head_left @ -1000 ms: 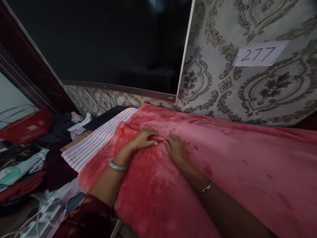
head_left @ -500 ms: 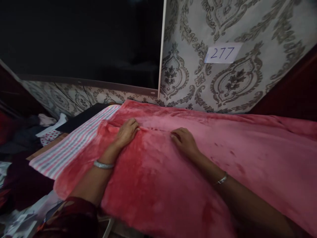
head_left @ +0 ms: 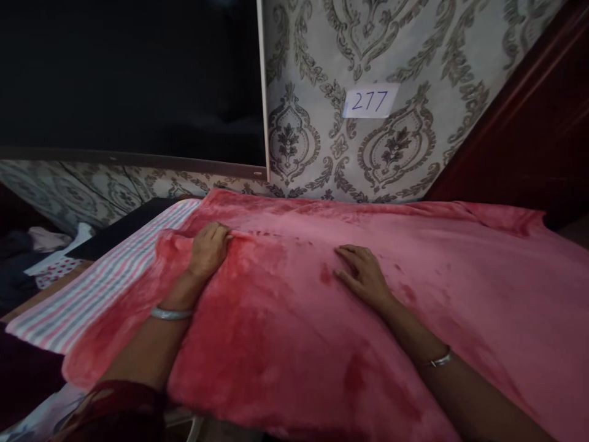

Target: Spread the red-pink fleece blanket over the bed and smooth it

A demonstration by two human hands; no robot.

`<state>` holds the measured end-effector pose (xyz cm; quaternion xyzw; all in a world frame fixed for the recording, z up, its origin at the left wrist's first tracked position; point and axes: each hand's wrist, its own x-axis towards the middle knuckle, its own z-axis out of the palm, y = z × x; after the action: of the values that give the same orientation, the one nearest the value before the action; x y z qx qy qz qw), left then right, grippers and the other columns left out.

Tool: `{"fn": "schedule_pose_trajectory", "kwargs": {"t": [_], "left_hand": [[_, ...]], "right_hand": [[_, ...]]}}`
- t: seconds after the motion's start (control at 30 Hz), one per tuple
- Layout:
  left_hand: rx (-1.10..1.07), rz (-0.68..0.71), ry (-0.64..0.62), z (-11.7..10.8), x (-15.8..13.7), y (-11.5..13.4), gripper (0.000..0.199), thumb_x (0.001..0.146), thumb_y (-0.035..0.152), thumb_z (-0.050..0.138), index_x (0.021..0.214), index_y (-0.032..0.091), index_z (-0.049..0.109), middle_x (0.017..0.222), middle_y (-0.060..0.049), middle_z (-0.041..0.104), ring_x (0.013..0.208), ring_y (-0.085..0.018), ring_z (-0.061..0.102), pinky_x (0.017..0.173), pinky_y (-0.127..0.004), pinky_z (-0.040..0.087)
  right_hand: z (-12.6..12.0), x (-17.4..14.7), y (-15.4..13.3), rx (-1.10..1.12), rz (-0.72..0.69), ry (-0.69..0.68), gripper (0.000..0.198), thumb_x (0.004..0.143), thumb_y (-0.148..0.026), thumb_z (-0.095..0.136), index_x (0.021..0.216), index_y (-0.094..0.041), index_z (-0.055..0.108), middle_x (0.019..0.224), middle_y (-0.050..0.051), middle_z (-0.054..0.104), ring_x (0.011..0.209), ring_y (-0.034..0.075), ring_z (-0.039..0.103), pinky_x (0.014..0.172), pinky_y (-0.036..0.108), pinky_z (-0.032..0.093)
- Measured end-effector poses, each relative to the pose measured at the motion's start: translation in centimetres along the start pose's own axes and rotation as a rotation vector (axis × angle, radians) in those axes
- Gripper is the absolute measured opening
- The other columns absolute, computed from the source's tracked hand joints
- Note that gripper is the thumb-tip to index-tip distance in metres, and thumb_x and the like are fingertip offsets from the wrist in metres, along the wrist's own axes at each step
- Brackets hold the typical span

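A plush pink-red blanket [head_left: 294, 344] is spread over a table in the head view, with darker and lighter patches in its pile. My left hand [head_left: 209, 248] is closed on a raised fold of it, towards the left side; its fingertips are partly hidden by the cloth. Farther right, my right hand [head_left: 363, 273] rests on the blanket with thumb and fingers apart, holding nothing. A striped pink, grey and white cloth [head_left: 105, 270] sticks out from under the blanket's left edge.
Behind the table stands a large dark screen [head_left: 138, 80] against patterned wallpaper [head_left: 299, 135]. A paper marked 277 [head_left: 370, 101] is fixed to the wall. Dark red wood [head_left: 515, 129] slants at the right. Clothes [head_left: 50, 239] are heaped at the far left.
The view has swung right. My right hand has moved right across the blanket, away from my left, and its thumb and fingers are spread wider. My left hand keeps its hold on the fold.
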<state>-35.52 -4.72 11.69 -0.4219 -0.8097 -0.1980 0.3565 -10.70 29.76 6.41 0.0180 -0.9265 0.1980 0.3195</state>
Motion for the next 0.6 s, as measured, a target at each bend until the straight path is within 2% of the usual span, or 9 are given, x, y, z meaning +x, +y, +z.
{"fn": "schedule_pose_trajectory", "kwargs": {"t": [0.17, 0.33, 0.43, 0.6], "left_hand": [[-0.008, 0.022, 0.090, -0.2, 0.0, -0.1, 0.025, 0.098, 0.039, 0.048, 0.082, 0.023, 0.060, 0.079, -0.008, 0.062, 0.077, -0.024, 0.059, 0.072, -0.036, 0.049], [0.036, 0.051, 0.160, -0.5, -0.2, -0.1, 0.025, 0.099, 0.038, 0.046, 0.084, 0.023, 0.061, 0.078, -0.008, 0.061, 0.073, -0.023, 0.059, 0.065, -0.035, 0.046], [0.054, 0.050, 0.169, -0.7, -0.2, -0.1, 0.022, 0.098, 0.036, 0.047, 0.086, 0.023, 0.061, 0.078, -0.007, 0.061, 0.073, -0.023, 0.058, 0.065, -0.035, 0.046], [0.110, 0.110, 0.218, -1.2, 0.0, 0.2, 0.019, 0.100, 0.033, 0.047, 0.087, 0.024, 0.058, 0.077, -0.005, 0.060, 0.072, -0.021, 0.058, 0.065, -0.033, 0.045]], "right_hand": [[-0.7, 0.1, 0.2, -0.029, 0.043, -0.035, 0.063, 0.094, -0.067, 0.053, 0.135, -0.021, 0.065, 0.130, 0.016, 0.063, 0.120, 0.033, 0.055, 0.104, 0.052, 0.043], [-1.2, 0.1, 0.4, -0.080, 0.043, -0.025, 0.069, 0.094, -0.071, 0.052, 0.135, -0.017, 0.065, 0.131, 0.017, 0.063, 0.121, 0.034, 0.053, 0.102, 0.052, 0.043], [-1.2, 0.2, 0.3, -0.084, 0.043, -0.030, 0.060, 0.094, -0.066, 0.055, 0.127, -0.018, 0.069, 0.121, 0.015, 0.066, 0.113, 0.032, 0.056, 0.097, 0.048, 0.044], [-0.8, 0.5, 0.1, -0.068, 0.075, -0.025, 0.031, 0.098, -0.045, 0.058, 0.110, -0.020, 0.073, 0.102, 0.011, 0.069, 0.098, 0.028, 0.058, 0.086, 0.042, 0.044]]}}
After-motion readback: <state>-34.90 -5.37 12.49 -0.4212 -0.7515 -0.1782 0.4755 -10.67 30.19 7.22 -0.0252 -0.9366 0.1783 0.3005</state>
